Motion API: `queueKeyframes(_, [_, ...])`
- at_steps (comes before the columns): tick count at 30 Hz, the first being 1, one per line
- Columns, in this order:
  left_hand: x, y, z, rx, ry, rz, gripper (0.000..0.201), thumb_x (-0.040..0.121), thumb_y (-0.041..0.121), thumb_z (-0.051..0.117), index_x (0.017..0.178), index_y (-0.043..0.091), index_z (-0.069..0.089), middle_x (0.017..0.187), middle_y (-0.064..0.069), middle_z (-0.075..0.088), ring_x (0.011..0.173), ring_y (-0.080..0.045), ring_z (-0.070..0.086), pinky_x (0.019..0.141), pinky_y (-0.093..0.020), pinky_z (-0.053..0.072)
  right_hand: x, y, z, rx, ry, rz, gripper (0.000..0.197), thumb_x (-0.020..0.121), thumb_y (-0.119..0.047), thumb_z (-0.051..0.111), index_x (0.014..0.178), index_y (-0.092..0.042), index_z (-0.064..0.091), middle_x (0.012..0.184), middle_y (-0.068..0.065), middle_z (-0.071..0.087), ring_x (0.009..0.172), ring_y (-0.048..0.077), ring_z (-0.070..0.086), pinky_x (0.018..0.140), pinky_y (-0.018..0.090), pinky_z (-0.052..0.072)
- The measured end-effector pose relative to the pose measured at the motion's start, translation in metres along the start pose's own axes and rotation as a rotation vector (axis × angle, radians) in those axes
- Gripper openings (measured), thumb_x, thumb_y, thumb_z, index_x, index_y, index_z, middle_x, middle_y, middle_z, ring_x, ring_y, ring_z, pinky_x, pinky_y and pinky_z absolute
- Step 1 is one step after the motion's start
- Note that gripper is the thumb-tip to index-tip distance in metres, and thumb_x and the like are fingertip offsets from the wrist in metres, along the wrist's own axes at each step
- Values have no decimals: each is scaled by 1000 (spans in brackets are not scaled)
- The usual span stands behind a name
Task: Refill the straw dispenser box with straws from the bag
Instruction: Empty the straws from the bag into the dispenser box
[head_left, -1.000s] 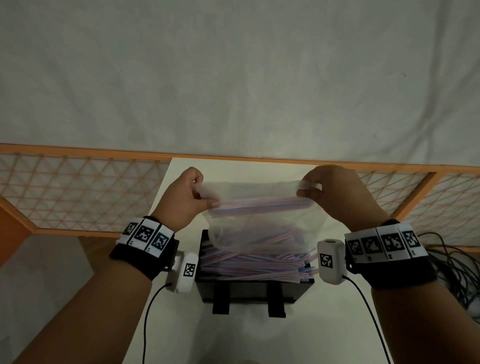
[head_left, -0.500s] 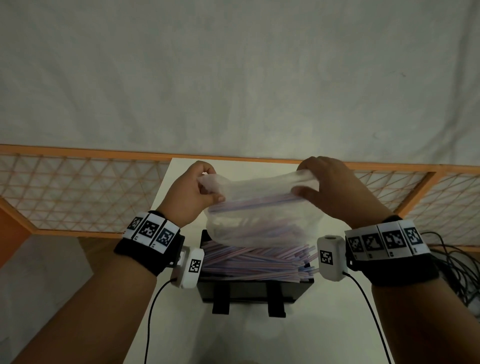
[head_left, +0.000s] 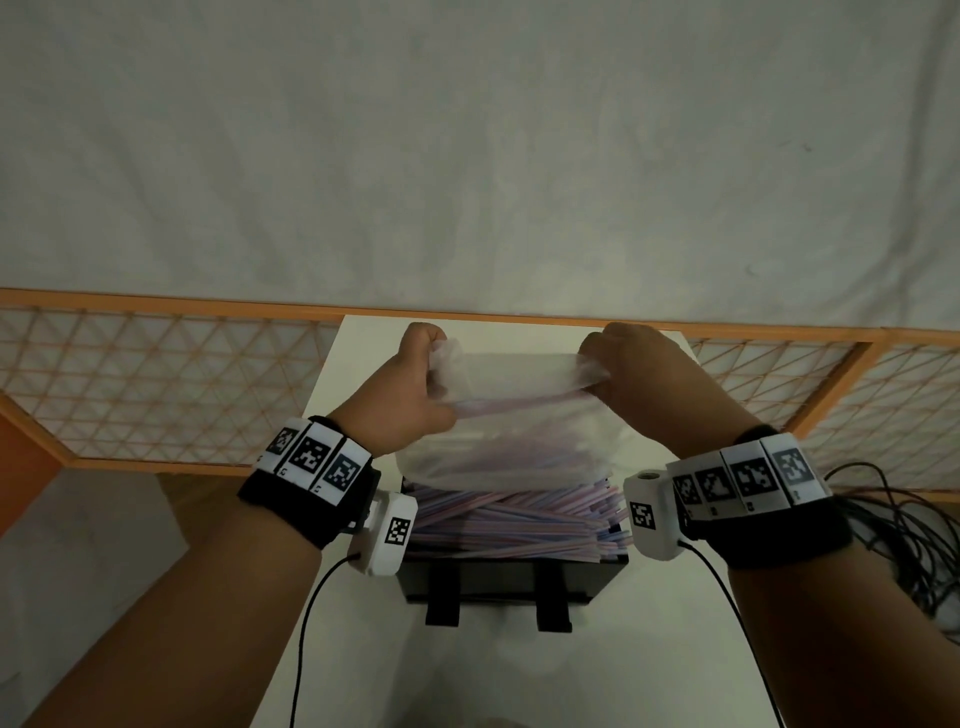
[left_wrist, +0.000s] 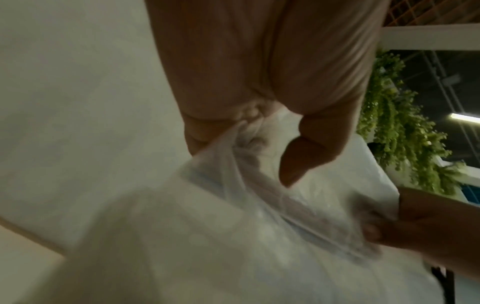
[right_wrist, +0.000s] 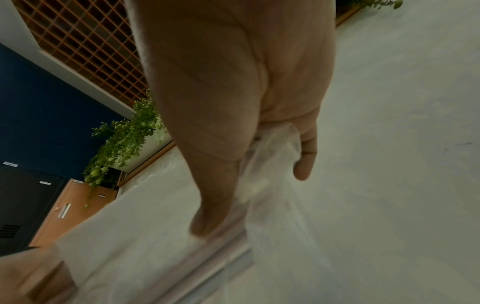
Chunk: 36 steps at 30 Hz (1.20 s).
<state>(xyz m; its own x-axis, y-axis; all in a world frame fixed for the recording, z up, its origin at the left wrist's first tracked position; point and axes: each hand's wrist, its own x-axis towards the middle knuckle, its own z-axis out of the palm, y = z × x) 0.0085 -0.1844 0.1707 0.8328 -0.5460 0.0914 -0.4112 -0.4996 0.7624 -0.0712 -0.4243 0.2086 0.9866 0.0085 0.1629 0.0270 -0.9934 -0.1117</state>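
Observation:
A clear plastic bag (head_left: 511, 415) hangs upside down over a black straw dispenser box (head_left: 511, 574) on the white table (head_left: 597, 670). My left hand (head_left: 415, 395) grips the bag's left corner and my right hand (head_left: 639, 384) grips its right corner, both fists closed on bunched plastic. Pink and blue striped straws (head_left: 514, 519) lie heaped in the box's open top, with the bag's mouth resting over them. In the left wrist view my fingers (left_wrist: 306, 156) pinch the bag (left_wrist: 233, 226). In the right wrist view my fingers (right_wrist: 215, 205) clamp the bag (right_wrist: 270, 164).
An orange-framed lattice railing (head_left: 156, 384) runs behind the table on both sides. A tangle of black cables (head_left: 914, 525) lies at the right. Thin cables (head_left: 306, 623) trail from both wrist cameras across the table's front.
Both hands have lifted the bag's corners up and away from me, stretching its bottom edge taut. More straws now lie in the box.

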Motion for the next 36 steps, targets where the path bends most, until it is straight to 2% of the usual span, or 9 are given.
queueKeyframes(3, [4,-8,1,134,25,27,44,77,13,70,113,21,45,93,1,59,78,-15,58,68,-28,47,0,0,-6,-72,-45,13,36,75,-41,72,99,-15,65,93,6,61,92,28,56,77,35,42])
queueKeyframes(6, [8,-17,-2,262,4,74,12,85,12,55,93,19,61,90,0,65,85,-22,62,76,-36,50,-1,0,-8,-115,18,-12,12,81,-17,63,91,-16,69,89,6,62,89,29,58,71,31,38])
queueKeyframes(10, [7,-14,-2,219,6,72,19,77,4,56,82,17,68,85,1,69,82,-18,63,74,-32,50,-1,1,-7,-115,-60,24,31,78,-1,48,94,-18,68,90,5,65,85,28,61,70,30,44])
queueKeyframes(13, [5,-10,1,121,59,53,12,72,5,68,74,17,64,76,1,65,75,-17,62,68,-29,47,-4,1,-8,4,12,17,16,82,-17,62,98,-14,66,91,6,60,89,27,58,70,29,39])
queueKeyframes(18, [1,-4,0,58,87,111,20,80,14,67,72,30,59,78,8,60,78,-13,60,69,-24,44,-6,2,-10,-26,-16,19,46,70,-49,75,104,-20,66,88,-3,52,90,22,55,73,29,35])
queueKeyframes(21, [-1,-9,-3,32,61,101,1,82,27,60,82,27,61,87,5,62,86,-18,62,79,-36,50,-6,5,-10,-81,-10,10,25,82,-37,67,97,-18,69,89,0,55,93,24,57,73,29,36])
queueKeyframes(23, [-4,-13,-5,-13,61,59,9,82,29,66,90,25,61,93,4,64,91,-20,62,81,-39,50,-5,6,-9,-93,-52,15,20,87,-32,61,94,-15,69,93,3,59,94,25,57,74,31,42])
queueKeyframes(26, [-8,-15,-5,-49,70,20,14,82,18,70,94,13,64,93,-5,66,85,-21,61,72,-23,45,-7,5,-5,-21,-50,44,12,90,-20,54,92,-13,64,89,5,63,85,25,59,68,29,40])
queueKeyframes(36, [-11,-19,-12,-155,113,56,10,70,27,69,73,18,68,71,8,67,71,-17,62,67,-31,47,-7,9,-5,35,71,-31,18,80,-3,55,88,-13,68,82,6,65,81,27,60,66,32,43])
